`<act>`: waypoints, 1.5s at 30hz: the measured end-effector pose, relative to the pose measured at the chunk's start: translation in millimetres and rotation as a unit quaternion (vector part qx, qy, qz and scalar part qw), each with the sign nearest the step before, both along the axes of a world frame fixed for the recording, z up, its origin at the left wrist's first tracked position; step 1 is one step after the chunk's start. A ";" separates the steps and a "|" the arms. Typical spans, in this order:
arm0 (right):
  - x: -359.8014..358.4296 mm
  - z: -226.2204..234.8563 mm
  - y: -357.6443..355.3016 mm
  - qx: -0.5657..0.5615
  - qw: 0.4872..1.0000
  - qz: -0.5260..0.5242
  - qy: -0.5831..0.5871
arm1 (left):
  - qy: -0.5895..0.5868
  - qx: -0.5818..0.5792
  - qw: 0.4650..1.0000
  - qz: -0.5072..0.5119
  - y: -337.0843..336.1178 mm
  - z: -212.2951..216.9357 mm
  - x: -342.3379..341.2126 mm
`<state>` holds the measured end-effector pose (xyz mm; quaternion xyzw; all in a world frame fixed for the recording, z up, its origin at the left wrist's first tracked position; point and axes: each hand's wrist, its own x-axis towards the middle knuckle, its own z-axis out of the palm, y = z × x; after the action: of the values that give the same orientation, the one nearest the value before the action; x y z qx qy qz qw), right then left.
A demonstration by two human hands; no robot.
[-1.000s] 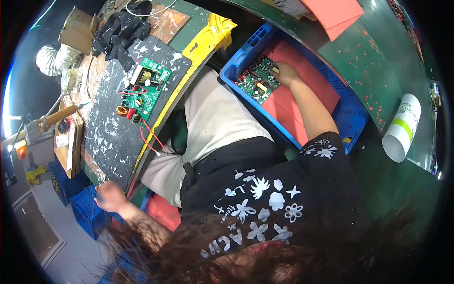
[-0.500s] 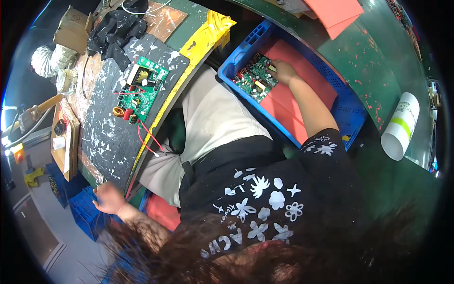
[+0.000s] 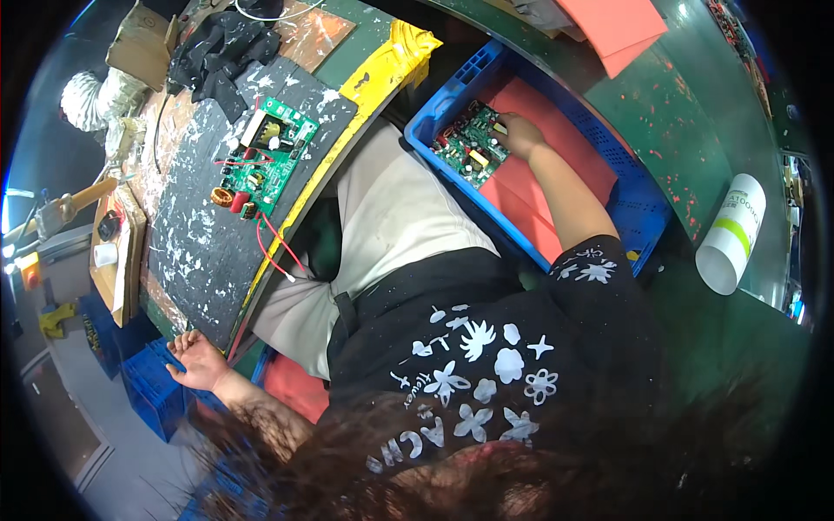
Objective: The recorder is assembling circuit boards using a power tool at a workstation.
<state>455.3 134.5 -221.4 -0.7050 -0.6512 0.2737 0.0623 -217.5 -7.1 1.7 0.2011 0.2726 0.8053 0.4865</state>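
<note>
At the right, my right hand [image 3: 522,136] reaches into a blue crate [image 3: 419,133]. Its fingers are closed at the right edge of a green circuit board [image 3: 470,144], which lies on red sheeting [image 3: 556,130]; the fingertips are partly hidden. My left hand [image 3: 199,361] is off the lower left corner of the workbench, palm up with loosely bent fingers apart, holding nothing. Another green circuit board [image 3: 276,161] rests on the bench's dark, paint-flecked top [image 3: 187,234]. It carries a copper coil and a red capacitor, and red wires [image 3: 276,247] trail from it over the yellow bench edge.
Black cloth [image 3: 221,56] and a cardboard box [image 3: 139,43] sit at the bench's far side. A wooden-handled tool [image 3: 91,193] is at the left. Red sheets [image 3: 612,30] and a white roll with a green band [image 3: 731,234] lie on the green surface. Blue crates [image 3: 155,391] stand lower left.
My left hand's fingers have spread a little and come clear of blur. My right hand stays at the board in the crate. The view has shifted slightly.
</note>
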 end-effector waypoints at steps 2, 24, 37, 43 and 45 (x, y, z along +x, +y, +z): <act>-0.9 -2.1 2.1 -0.004 1.000 0.005 -0.007 | 0.004 0.001 1.000 -0.003 -0.3 1.7 1.0; -272.1 280.9 71.6 0.243 0.922 0.277 0.117 | 0.188 -0.113 0.968 0.124 3.5 6.9 28.4; -357.8 313.5 25.3 0.154 0.920 0.320 0.168 | 0.150 -0.122 0.976 0.106 3.7 16.3 24.7; -382.7 313.6 19.9 0.131 0.930 0.329 0.099 | 0.160 -0.126 0.974 0.101 3.2 14.9 25.7; -384.2 315.3 16.7 0.134 0.932 0.324 0.094 | 0.158 -0.126 0.974 0.101 2.3 15.1 25.8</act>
<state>71.1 151.1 93.9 -0.4122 -0.8659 0.2541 0.1252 -191.7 -4.8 16.7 0.2350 0.4640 0.7674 0.3749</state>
